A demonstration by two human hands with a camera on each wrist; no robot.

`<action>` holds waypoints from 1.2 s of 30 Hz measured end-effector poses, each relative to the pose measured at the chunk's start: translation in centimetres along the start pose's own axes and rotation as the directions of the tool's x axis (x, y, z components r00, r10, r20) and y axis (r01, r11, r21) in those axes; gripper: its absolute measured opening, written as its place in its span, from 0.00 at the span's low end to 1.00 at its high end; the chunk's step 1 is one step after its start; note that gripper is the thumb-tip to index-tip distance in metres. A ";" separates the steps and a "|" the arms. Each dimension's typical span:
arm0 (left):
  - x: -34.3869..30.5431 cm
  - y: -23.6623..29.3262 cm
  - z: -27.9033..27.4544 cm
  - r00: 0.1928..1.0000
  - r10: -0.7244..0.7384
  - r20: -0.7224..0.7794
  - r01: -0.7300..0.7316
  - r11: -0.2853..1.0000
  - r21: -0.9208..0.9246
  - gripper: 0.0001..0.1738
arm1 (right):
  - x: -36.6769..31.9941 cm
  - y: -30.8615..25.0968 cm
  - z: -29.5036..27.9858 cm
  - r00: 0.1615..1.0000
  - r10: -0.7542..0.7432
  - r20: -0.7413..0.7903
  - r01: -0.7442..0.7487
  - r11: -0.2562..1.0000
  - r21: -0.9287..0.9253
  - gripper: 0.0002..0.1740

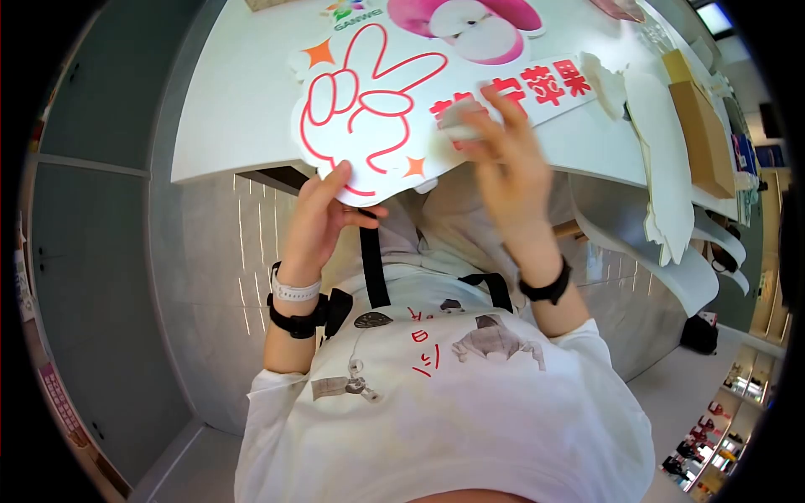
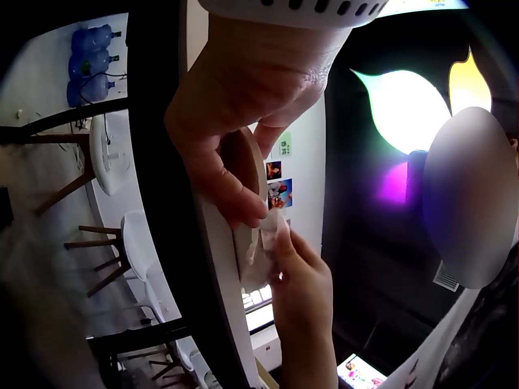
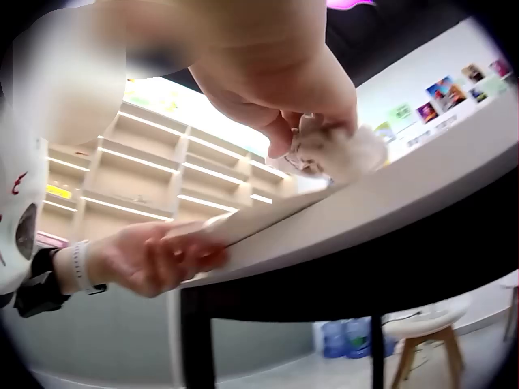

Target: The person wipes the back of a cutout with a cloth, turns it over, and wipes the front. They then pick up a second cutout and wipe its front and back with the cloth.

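Observation:
My left hand (image 1: 319, 214) grips the lower edge of a white cutout sign (image 1: 369, 126), thumb on its face and fingers underneath. A red-outlined hand making a V sign and orange stars are printed on it. The sign lies over the table's near edge. My right hand (image 1: 516, 176), blurred, pinches a crumpled white wad (image 3: 324, 154), like tissue or thin paper, above the sign's right side. Beneath that hand, partly hidden, a white strip with red characters (image 1: 553, 84) extends right. Beyond it is a pink apple cutout (image 1: 503, 50).
Torn white sheets (image 1: 662, 159) hang over the right of the white table (image 1: 226, 101), beside a cardboard box (image 1: 704, 138). White scraps (image 1: 605, 80) lie near the strip's end. A white curved chair (image 1: 629, 243) stands under the right side; grey cabinets (image 1: 92, 218) line the left.

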State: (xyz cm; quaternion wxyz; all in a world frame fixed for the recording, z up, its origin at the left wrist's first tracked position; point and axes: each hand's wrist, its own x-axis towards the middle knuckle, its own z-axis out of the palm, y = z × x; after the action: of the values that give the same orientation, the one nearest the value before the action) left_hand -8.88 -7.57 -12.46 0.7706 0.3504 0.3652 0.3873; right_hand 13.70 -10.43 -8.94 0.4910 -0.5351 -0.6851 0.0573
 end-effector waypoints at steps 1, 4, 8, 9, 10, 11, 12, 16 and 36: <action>0.2 -0.3 0.0 1.000 0.003 -0.001 -0.003 0.999 -0.042 0.25 | -0.1 -0.9 2.1 0.984 -0.179 0.009 0.178 0.971 -0.162 0.22; 0.8 -1.0 0.1 1.000 0.004 -0.023 -0.007 0.994 -0.110 0.24 | -2.3 -2.5 6.3 0.922 -0.346 0.172 0.374 0.912 -0.167 0.18; 1.2 -0.5 0.9 0.992 -0.009 -0.123 0.000 0.998 -0.068 0.23 | -1.5 2.2 2.8 0.931 -0.313 0.187 0.347 0.918 -0.190 0.14; 1.1 -0.5 1.1 0.990 -0.012 -0.140 0.002 0.997 -0.072 0.23 | -0.9 5.0 0.9 0.941 -0.312 0.131 0.335 0.913 -0.231 0.13; 1.1 -0.5 1.4 0.988 -0.011 -0.155 -0.001 0.997 -0.075 0.23 | -0.5 6.4 -1.2 0.986 -0.151 0.075 0.167 0.927 -0.335 0.11; 1.2 -0.4 1.6 0.986 -0.001 -0.167 -0.012 0.997 -0.077 0.23 | 0.2 7.3 -2.9 1.000 0.000 0.001 0.001 0.904 -0.428 0.09; 1.3 -0.3 1.9 0.981 -0.001 -0.194 -0.015 0.997 -0.082 0.24 | 0.7 7.8 -3.9 0.999 0.034 0.006 -0.028 0.908 -0.418 0.09; 1.4 0.0 1.2 0.988 -0.124 -0.088 0.126 0.992 0.026 0.23 | 1.2 9.3 -4.3 0.996 0.084 0.007 -0.070 0.869 -0.489 0.10; 2.0 -1.5 0.4 0.689 0.669 0.280 -0.058 -0.334 0.941 0.42 | 0.0 0.2 3.6 0.943 -0.184 0.278 0.230 0.963 -0.140 0.19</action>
State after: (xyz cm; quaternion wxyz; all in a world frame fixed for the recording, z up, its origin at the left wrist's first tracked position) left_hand -7.16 -6.60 -14.06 -0.0505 0.8059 0.5253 0.2685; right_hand 11.16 -8.75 -10.90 0.3518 -0.4874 -0.7990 0.0169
